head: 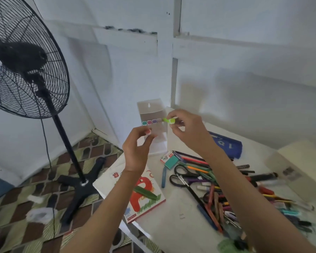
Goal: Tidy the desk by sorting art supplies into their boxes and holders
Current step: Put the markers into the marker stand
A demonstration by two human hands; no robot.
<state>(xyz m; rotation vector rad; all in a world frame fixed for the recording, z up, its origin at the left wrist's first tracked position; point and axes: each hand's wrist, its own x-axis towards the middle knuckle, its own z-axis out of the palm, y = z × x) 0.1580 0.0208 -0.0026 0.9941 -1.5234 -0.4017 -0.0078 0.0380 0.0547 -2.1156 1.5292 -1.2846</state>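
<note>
One camera sits on the person's head. It looks forward and down, close over the left hand [137, 145], the right hand [187, 129] and the white desk [173, 229]. Its wide view also catches the wall [244, 70], floor [35, 181] and fan [24, 57].

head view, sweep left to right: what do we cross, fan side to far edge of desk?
In order: black standing fan → left hand, holding the clear marker pack → right hand, pinching the green highlighter → blue pouch → cream box. The pen and scissors pile overlaps too much to place.
</note>
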